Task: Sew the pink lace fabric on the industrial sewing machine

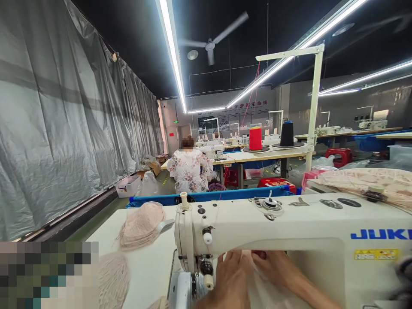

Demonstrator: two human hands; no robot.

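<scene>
A white sewing machine (289, 219) with a blue JUKI mark fills the front of the view. Under its arm, a thin beige fabric (262, 285) lies on the machine bed. My left hand (231, 274) rests on this cloth just right of the needle end, its fingers stretched forward. Beside it, my right hand (272, 264) reaches in from the right with fingers curled at the cloth's edge, seemingly gripping it. The machine arm hides part of the fingertips. Left of the machine head lies a stack of beige lace pieces (141, 225).
A second lace pile (113, 279) is at the table's left, and more pieces (370, 178) lie behind the machine at right. A blue cloth trough (206, 195) borders the far edge. Red (255, 139) and black (287, 135) thread cones stand beyond. A person (189, 169) sits ahead.
</scene>
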